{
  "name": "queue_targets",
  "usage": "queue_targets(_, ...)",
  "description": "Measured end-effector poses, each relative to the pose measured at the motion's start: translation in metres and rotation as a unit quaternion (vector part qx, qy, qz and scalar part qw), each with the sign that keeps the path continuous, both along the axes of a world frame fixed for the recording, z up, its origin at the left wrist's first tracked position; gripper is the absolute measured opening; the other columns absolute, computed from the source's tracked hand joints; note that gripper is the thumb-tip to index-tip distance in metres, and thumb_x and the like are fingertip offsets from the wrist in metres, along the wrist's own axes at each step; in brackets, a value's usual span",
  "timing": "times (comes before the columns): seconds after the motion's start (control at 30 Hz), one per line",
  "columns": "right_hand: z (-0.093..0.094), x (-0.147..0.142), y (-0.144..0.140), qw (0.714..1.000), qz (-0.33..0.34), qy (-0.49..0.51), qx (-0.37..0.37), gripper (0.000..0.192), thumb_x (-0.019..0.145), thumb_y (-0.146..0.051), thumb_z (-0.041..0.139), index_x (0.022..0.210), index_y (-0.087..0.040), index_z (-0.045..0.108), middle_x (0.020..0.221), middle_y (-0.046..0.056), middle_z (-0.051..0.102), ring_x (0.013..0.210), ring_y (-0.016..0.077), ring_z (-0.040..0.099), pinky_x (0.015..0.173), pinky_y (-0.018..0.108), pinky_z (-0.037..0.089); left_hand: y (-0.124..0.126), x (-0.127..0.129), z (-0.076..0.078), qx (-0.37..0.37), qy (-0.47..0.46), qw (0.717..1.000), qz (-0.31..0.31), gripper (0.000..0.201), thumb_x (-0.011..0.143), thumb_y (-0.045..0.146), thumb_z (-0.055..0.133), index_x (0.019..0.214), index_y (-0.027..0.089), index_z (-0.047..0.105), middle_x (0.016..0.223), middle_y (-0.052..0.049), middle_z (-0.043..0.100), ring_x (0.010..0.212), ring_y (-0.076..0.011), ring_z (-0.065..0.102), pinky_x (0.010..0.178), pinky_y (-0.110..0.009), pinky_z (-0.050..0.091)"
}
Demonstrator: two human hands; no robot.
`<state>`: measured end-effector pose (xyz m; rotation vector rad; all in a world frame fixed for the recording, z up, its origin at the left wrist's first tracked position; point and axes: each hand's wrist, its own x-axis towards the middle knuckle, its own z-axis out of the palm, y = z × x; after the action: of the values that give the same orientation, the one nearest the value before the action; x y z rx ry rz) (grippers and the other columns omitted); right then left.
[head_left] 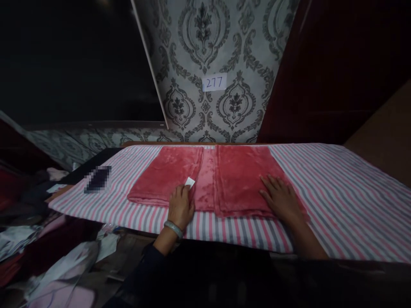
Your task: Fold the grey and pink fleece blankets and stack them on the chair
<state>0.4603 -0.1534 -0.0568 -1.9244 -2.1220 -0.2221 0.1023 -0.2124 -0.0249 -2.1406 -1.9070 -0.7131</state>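
A red plush blanket [240, 179] lies on the striped cloth, its left and right parts folded inward with a lighter pink strip [205, 184] showing between them. My left hand [180, 206], with a pale bangle [174, 229] at the wrist, rests on the inner front part of the left fold. Its fingers are slightly bent and reach a small white label [190, 182]; whether they touch the label I cannot tell. My right hand [280, 196] lies flat on the right fold near its outer edge, fingers spread.
A pink, grey and white striped cloth [334, 192] covers the table. A pixelated dark object [98, 179] lies at its left. Behind stand a patterned wall with a "277" paper [214, 82] and a large dark screen [73, 64]. Assorted fabrics [61, 273] are heaped at lower left.
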Motion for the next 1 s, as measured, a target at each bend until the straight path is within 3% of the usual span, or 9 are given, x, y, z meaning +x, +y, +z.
queue_targets(0.17,0.001,-0.001,-0.001,1.000,-0.003,-0.008,-0.003,0.060,0.101,-0.044,0.026,0.154,-0.021,0.044,0.160,0.009,0.042,0.146,0.0328,0.036,0.117,0.058,0.030,0.001,-0.009,-0.005,0.002,-0.014,1.000,-0.020,0.032,0.087,0.021,0.057,0.119,0.014,0.057,0.117,-0.016,0.059,0.111,-0.0316,0.057,0.099,-0.047,0.051)
queue_targets(0.37,-0.005,0.007,0.001,1.000,0.003,0.010,-0.023,0.060,0.099,-0.043,0.029,0.153,-0.023,0.046,0.160,0.008,0.042,0.147,0.0331,0.036,0.117,0.061,0.030,-0.004,-0.023,-0.011,-0.018,-0.008,0.998,-0.056,0.045,0.086,0.006,0.046,0.130,0.016,0.052,0.128,-0.016,0.059,0.120,-0.0277,0.058,0.105,-0.044,0.050)
queue_targets(0.53,0.027,-0.005,0.017,0.987,0.062,0.149,-0.003,0.068,0.095,-0.050,0.039,0.152,-0.013,0.045,0.156,0.016,0.046,0.145,0.0329,0.041,0.119,0.056,0.033,-0.004,-0.032,-0.009,-0.029,-0.032,0.996,-0.079,0.045,0.083,0.004,0.048,0.124,0.021,0.057,0.119,-0.011,0.066,0.112,-0.0244,0.064,0.099,-0.039,0.055)
queue_targets(0.63,0.062,-0.048,0.045,0.940,0.157,0.302,0.008,0.072,0.093,-0.051,0.050,0.155,-0.016,0.042,0.158,0.014,0.044,0.145,0.0317,0.042,0.119,0.053,0.036,-0.002,-0.036,-0.010,0.012,-0.063,0.994,-0.084,0.038,0.088,0.006,0.049,0.121,0.021,0.058,0.114,-0.008,0.069,0.107,-0.0227,0.067,0.095,-0.037,0.056)
queue_targets(0.7,0.082,-0.088,0.071,0.887,0.206,0.409,-0.065,0.071,0.089,-0.049,0.059,0.153,-0.020,0.045,0.153,0.014,0.050,0.139,0.0313,0.049,0.113,0.051,0.043,-0.001,-0.038,-0.011,0.039,-0.075,0.992,-0.090,0.034,0.090,0.008,0.049,0.121,0.020,0.057,0.112,-0.008,0.069,0.104,-0.0220,0.067,0.091,-0.037,0.057)
queue_targets(0.77,0.095,-0.129,0.099,0.819,0.198,0.510,-0.174,0.070,0.084,-0.040,0.070,0.148,-0.019,0.050,0.138,0.014,0.063,0.126,0.0288,0.060,0.106,0.046,0.050,-0.001,-0.040,-0.011,0.055,-0.071,0.991,-0.095,0.035,0.090,0.007,0.050,0.122,0.020,0.058,0.112,-0.008,0.069,0.104,-0.0227,0.067,0.090,-0.038,0.056)
queue_targets(0.83,0.099,-0.164,0.124,0.763,0.136,0.573,-0.265,0.066,0.084,-0.031,0.072,0.145,-0.018,0.051,0.114,0.012,0.072,0.103,0.0227,0.071,0.095,0.040,0.057,-0.002,-0.042,-0.012,0.060,-0.058,0.992,-0.094,0.038,0.085,0.005,0.053,0.120,0.019,0.059,0.110,-0.008,0.069,0.104,-0.0247,0.065,0.090,-0.041,0.056)
queue_targets(0.9,0.096,-0.190,0.145,0.739,0.089,0.593,-0.307,0.060,0.088,-0.025,0.067,0.145,-0.017,0.048,0.090,0.006,0.072,0.080,0.0164,0.072,0.082,0.034,0.060,-0.004,-0.043,-0.013,0.057,-0.042,0.993,-0.090,0.041,0.077,0.001,0.054,0.114,0.019,0.061,0.106,-0.008,0.068,0.100,-0.0267,0.063,0.088,-0.044,0.055)
queue_targets(1.0,0.084,-0.217,0.167,0.739,0.064,0.590,-0.319,0.055,0.094,-0.025,0.058,0.145,-0.018,0.042,0.070,-0.001,0.064,0.057,0.0130,0.066,0.065,0.030,0.061,-0.005,-0.044,-0.017,0.062,-0.022,0.994,-0.086,0.042,0.071,-0.001,0.053,0.105,0.020,0.062,0.101,-0.007,0.067,0.095,-0.0276,0.062,0.083,-0.045,0.055)
